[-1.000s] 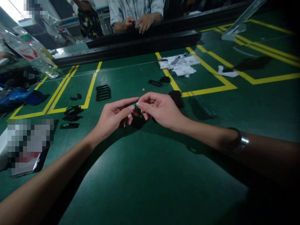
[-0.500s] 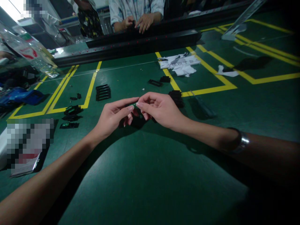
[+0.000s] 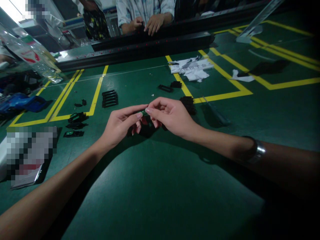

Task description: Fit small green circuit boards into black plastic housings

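My left hand [image 3: 119,126] and my right hand [image 3: 172,116] meet above the green table mat [image 3: 155,186], fingertips pinched together on a small green and black part [image 3: 144,113]. Most of that part is hidden by the fingers. A dark piece [image 3: 147,128] shows under the hands, held or lying on the mat, I cannot tell which. A watch [image 3: 255,151] sits on my right wrist.
Black plastic parts lie around: a stacked group [image 3: 110,98] left of centre, several pieces [image 3: 76,125] nearer left, two [image 3: 170,86] behind the hands, a pile [image 3: 188,102] to the right. White paper scraps [image 3: 191,68] lie farther back. Another person's hands [image 3: 147,24] work beyond a black rail [image 3: 140,50].
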`<state>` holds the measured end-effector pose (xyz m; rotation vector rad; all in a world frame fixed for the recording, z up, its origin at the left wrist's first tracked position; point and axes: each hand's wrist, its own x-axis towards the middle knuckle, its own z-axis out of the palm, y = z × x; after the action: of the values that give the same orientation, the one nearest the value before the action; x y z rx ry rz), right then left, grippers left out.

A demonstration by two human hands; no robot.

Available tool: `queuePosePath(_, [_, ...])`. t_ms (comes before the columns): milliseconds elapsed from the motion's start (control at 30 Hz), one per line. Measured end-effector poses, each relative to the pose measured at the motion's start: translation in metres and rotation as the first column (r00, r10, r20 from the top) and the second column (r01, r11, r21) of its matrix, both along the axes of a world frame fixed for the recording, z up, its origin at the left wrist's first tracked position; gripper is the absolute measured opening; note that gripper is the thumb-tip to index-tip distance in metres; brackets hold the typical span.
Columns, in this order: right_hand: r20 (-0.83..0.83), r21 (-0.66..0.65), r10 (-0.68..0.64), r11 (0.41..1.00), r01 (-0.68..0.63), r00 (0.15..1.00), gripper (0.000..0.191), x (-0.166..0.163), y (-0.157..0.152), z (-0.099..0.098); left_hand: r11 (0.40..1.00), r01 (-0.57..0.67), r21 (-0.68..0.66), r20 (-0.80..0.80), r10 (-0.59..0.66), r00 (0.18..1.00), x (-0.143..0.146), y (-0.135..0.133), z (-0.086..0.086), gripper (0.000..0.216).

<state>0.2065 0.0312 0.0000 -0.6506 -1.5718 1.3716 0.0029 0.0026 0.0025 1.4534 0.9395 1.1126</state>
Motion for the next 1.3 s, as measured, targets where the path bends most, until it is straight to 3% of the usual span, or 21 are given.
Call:
queuePosePath(233, [0.042, -0.042, -0.066, 0.997, 0.068, 0.997, 0.032, 0.0, 0.001, 0.001, 1.0, 0.008, 0.007, 0.03, -0.008, 1.0, -0.001, 0.0, 0.0, 0.032])
queuePosePath(467, [0.121, -0.024, 0.035, 0.999, -0.032, 0.992, 0.033, 0.001, -0.004, 0.007, 0.998, 0.049, 0.029, -0.014, -0.048, 0.999, -0.004, -0.002, 0.0, 0.032])
queuePosePath(733, [0.057, -0.036, 0.134, 0.991, -0.132, 0.989, 0.024, 0.001, -0.004, 0.008, 0.996, 0.089, 0.024, -0.006, -0.089, 0.996, -0.002, -0.003, 0.002, 0.031])
queuePosePath(1300, [0.055, -0.071, 0.123, 0.99, -0.119, 0.991, 0.028, 0.001, -0.002, 0.009, 0.997, 0.075, 0.018, -0.016, -0.074, 0.997, -0.001, -0.005, 0.003, 0.03])
